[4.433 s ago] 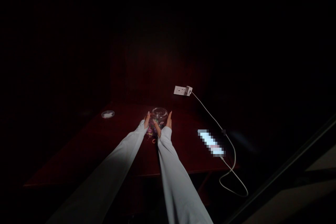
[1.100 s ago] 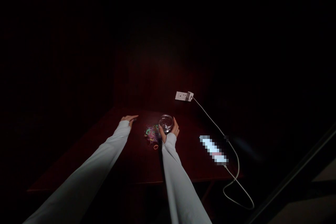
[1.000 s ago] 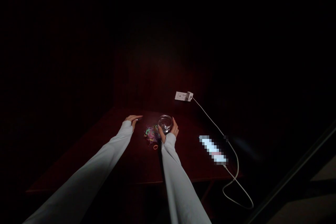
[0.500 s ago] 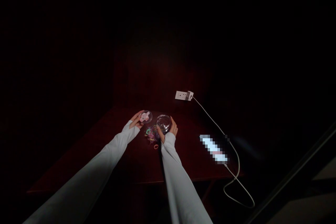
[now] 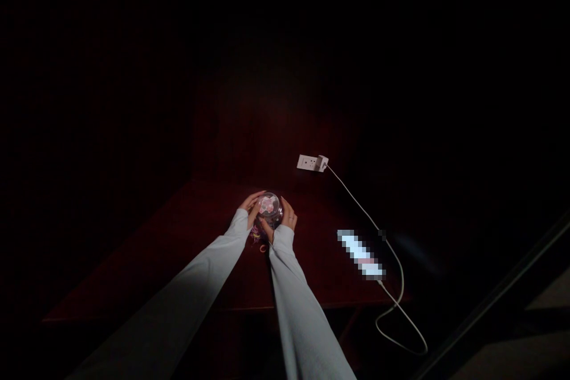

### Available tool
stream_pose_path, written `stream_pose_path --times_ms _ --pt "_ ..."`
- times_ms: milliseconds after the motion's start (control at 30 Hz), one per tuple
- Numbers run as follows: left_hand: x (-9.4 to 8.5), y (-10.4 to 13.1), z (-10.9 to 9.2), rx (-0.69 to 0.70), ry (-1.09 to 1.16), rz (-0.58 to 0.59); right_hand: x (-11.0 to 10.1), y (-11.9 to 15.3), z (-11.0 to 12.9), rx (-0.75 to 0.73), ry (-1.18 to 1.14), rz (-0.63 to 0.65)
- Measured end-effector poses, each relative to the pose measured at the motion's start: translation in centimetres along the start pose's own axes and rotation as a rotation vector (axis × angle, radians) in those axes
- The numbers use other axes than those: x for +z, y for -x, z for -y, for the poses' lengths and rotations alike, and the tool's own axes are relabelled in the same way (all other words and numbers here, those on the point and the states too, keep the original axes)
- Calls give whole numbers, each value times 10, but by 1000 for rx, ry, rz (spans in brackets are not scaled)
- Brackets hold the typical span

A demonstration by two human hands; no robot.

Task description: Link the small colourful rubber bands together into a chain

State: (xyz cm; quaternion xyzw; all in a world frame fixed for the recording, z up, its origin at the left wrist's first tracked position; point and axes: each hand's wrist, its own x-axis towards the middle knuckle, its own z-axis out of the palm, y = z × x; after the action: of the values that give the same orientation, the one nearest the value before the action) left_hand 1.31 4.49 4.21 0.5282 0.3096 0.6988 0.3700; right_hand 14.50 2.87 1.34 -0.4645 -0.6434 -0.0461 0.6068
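One lid (image 5: 269,205) covers the jar (image 5: 280,215), seating unclear; left hand (image 5: 252,208) fingers grip the lid, right hand (image 5: 288,217) fingers the jar; coloured bands (image 5: 255,233) lie outside, near, on the worktop (image 5: 249,285).

1. The room is very dark, almost black.
2. A dim light falls on the dark red table (image 5: 146,249).
3. Behind it is a dark red wall (image 5: 249,148).
4. A white wall socket (image 5: 306,162) has a white charger plug (image 5: 322,162) in it.
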Motion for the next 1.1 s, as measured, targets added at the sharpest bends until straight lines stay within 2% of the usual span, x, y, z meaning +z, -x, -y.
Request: stream_pose_path --times_ms 300,833,1100 --pt "-9 4 6 139 -216 115 4 2 -1 7 -1 29" --pt "-16 5 7 271 -343 83 7 2 0 -35 -26 49" --pt "-20 4 14 415 -479 190 7 3 0 -10 -5 38"
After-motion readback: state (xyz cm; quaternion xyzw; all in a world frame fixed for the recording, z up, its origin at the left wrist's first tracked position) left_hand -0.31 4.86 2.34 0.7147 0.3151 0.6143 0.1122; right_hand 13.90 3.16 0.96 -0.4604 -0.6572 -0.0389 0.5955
